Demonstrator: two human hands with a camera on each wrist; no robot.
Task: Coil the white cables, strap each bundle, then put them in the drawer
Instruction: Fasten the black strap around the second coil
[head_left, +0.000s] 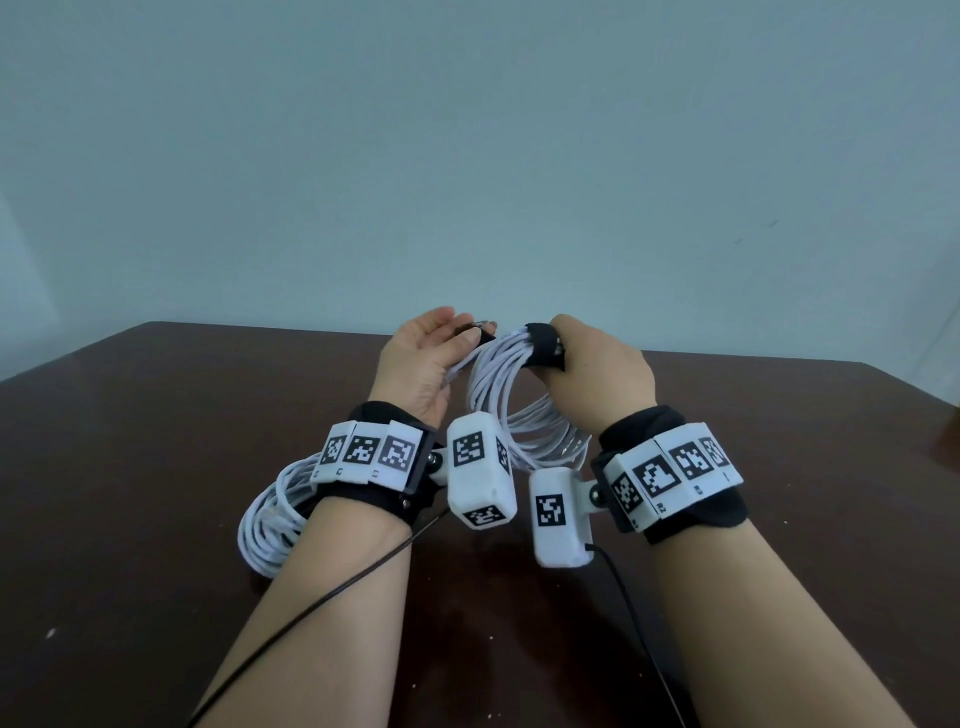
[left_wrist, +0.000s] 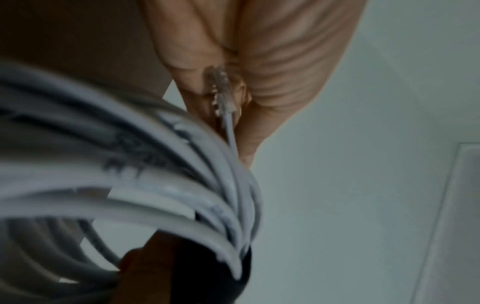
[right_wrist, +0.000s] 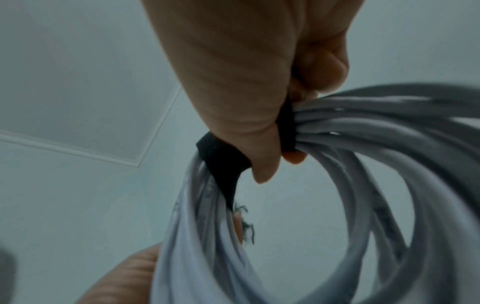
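Observation:
A coil of white cable (head_left: 519, 410) hangs upright in the air between both hands over the table. My right hand (head_left: 597, 364) grips the coil's top, fingers curled round the strands and the black strap (head_left: 543, 343) wrapped there. My left hand (head_left: 457, 338) pinches the strap's loose end between thumb and fingers. In the left wrist view the cable's clear plug (left_wrist: 221, 92) lies against the palm beside the coil (left_wrist: 155, 185). The right wrist view shows the strap (right_wrist: 223, 156) under my thumb and the coil (right_wrist: 389, 164) hanging below. A second white coil (head_left: 270, 519) lies on the table under my left wrist.
The dark brown table (head_left: 156, 415) stretches to a plain pale wall behind. Thin black leads run from the wrist cameras back along both forearms. No drawer shows in any view.

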